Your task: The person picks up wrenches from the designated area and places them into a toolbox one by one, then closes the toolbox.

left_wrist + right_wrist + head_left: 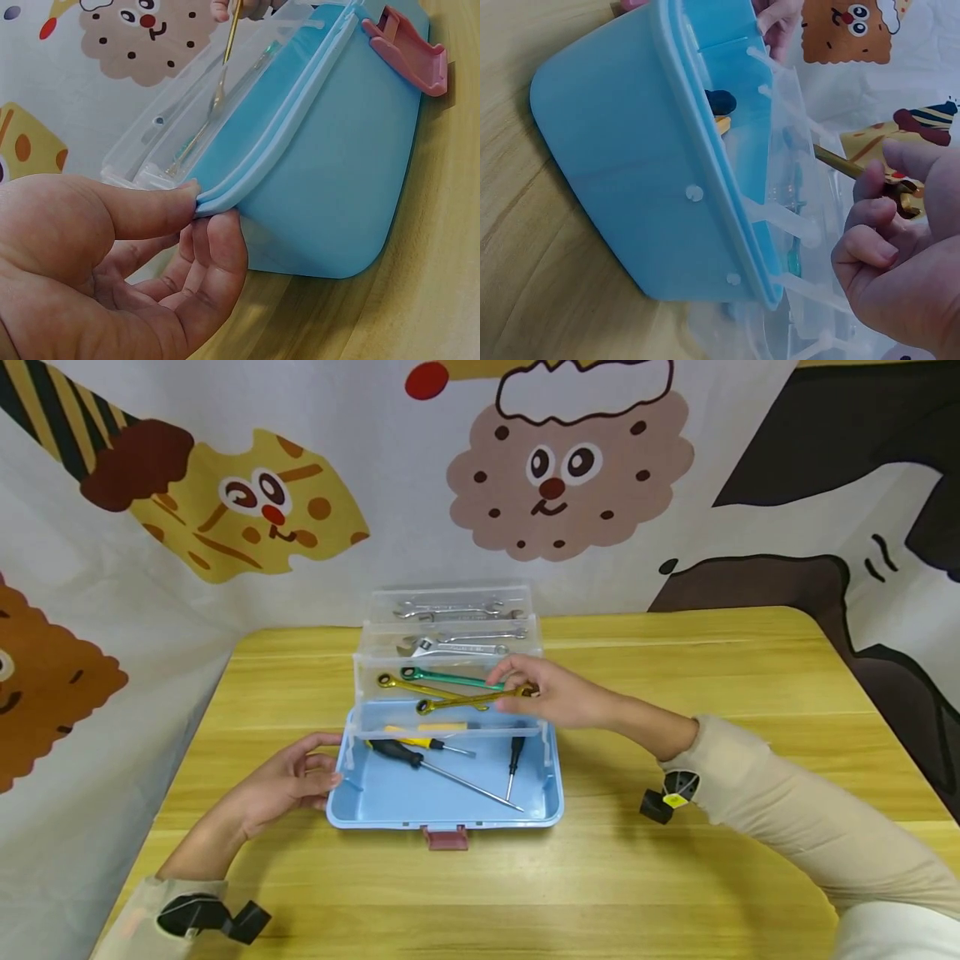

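My right hand [553,693] grips a gold ratchet wrench [465,701] by its open end, over the lowest clear tray [358,710] of a toolbox. The wrench's ring end points left. Below it in that tray lie a second gold wrench [408,685] and a green wrench [442,677]. At the toolbox's left side, my left hand [281,783] pinches the rim of the light blue box [300,124], thumb on top and fingers beneath, as the left wrist view shows. In the right wrist view the gold wrench [838,161] sits between thumb and fingers.
Silver wrenches [461,650] lie in the stepped upper trays. Inside the blue base are a long black screwdriver [457,777], a small black screwdriver [515,756] and yellow-handled tools [420,742]. A pink latch [446,838] hangs in front. The wooden table [637,877] meets a printed curtain [405,485].
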{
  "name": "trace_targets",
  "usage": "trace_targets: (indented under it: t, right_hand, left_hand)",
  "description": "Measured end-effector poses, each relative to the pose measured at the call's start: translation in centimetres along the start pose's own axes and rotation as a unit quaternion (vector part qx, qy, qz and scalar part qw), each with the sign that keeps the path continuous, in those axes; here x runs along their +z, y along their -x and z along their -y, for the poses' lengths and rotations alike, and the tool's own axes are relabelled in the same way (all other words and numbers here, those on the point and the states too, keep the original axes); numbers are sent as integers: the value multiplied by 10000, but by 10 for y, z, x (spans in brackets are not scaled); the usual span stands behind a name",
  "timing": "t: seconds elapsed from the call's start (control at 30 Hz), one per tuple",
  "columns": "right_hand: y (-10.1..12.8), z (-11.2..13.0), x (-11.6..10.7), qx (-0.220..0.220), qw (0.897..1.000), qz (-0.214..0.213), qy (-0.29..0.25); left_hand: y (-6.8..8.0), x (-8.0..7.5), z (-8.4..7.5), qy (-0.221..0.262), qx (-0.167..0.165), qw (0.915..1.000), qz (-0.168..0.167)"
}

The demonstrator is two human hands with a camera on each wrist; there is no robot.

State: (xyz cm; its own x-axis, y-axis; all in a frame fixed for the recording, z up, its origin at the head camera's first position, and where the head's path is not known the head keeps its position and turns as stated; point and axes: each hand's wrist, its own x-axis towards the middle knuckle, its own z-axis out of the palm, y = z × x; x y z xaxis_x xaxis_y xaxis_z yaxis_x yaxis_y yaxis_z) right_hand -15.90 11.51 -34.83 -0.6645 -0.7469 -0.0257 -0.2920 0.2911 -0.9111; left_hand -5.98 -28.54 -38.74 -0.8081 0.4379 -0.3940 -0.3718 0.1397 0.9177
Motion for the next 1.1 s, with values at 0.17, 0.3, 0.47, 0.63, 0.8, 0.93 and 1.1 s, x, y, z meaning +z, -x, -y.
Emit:
trace_targets:
  t: [0.17,0.3,0.47,0.63,0.8,0.93,1.1]
  right_hand:
    - [5,-5,-1,76,9980,-75,-626]
    - [9,-9,-1,-2,9965,-66,-838]
    - [11,-9,-1,-79,9997,-238,-71]
    - [12,-8,-1,-203,9870,-662,1447]
    - [13,-10,1,-310,9742,-601,2151]
    - [13,-12,4,-268,9700,-579,2345]
    - [14,-15,6,-275,9672,-599,2453]
  left_hand:
    - [0,0,0,-2,2,10000,9]
    - [0,0,0,-6,8,10000,15]
    - [0,-1,1,1,33,10000,34]
    - [0,0,1,35,75,9999,70]
    - [1,0,0,47,81,9999,80]
    - [1,0,0,29,38,10000,43]
    - [0,0,0,9,12,10000,25]
